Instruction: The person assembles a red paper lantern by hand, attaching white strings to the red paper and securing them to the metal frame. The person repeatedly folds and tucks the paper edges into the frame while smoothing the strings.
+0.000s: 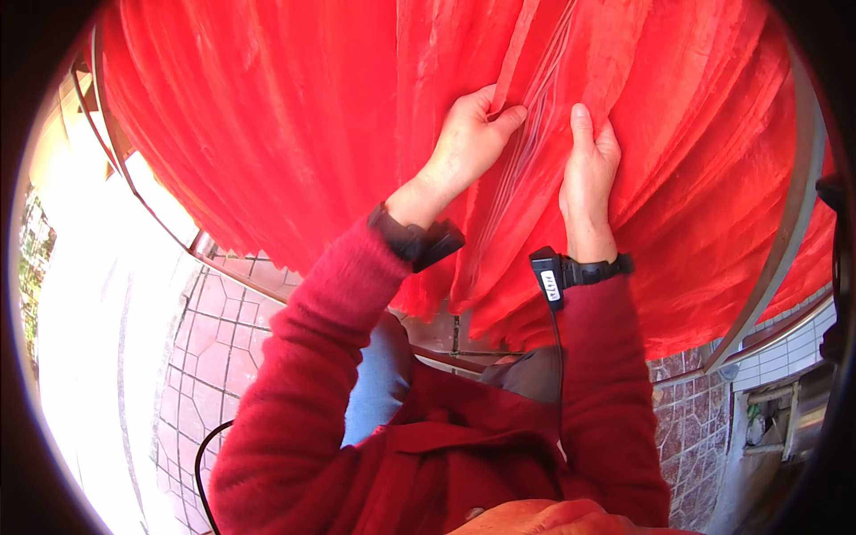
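Note:
A large sheet of thin, pleated red cloth (294, 134) hangs in long folds across the upper part of the view. My left hand (468, 143) pinches the edge of one fold between thumb and fingers. To its right, my right hand (590, 178) grips another fold, thumb in front and the other fingers partly hidden behind the cloth. Between the two hands runs a bundle of thin whitish strands (546, 67), slanting down to the left over the red material. Both hands are level with each other, a short distance apart.
A curved metal bar (785, 232) arcs past the cloth at the right, and a thin rail (134, 183) bends along the left. Patterned paving (218, 334) lies below. Black devices are strapped to my wrists, a cable (559, 357) trailing from the right one.

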A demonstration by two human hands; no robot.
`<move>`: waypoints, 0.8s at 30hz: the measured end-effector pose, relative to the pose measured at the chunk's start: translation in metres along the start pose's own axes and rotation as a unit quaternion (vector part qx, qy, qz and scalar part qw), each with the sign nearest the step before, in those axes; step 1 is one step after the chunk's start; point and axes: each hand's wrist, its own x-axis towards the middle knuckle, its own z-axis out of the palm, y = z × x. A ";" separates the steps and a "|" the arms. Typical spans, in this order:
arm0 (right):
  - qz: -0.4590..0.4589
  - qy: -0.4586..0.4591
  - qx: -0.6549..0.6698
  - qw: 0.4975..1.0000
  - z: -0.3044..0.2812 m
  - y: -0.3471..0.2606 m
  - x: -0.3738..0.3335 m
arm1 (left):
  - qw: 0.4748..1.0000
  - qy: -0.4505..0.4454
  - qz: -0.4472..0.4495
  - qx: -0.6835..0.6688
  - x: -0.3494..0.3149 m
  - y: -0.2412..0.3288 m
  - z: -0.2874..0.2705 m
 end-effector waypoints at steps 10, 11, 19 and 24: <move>0.101 0.052 0.100 0.988 -0.004 0.003 0.004 | 0.989 0.009 -0.103 -0.109 0.000 0.011 -0.005; 0.104 0.055 0.102 0.988 -0.005 0.004 0.005 | 0.988 0.010 -0.105 -0.110 0.000 0.012 -0.006; 0.158 0.082 0.092 0.980 -0.013 0.005 0.011 | 0.978 -0.002 -0.155 -0.138 -0.001 0.021 -0.013; 0.154 0.065 0.091 0.982 -0.007 -0.001 0.010 | 0.998 -0.044 -0.034 -0.037 0.000 0.030 -0.002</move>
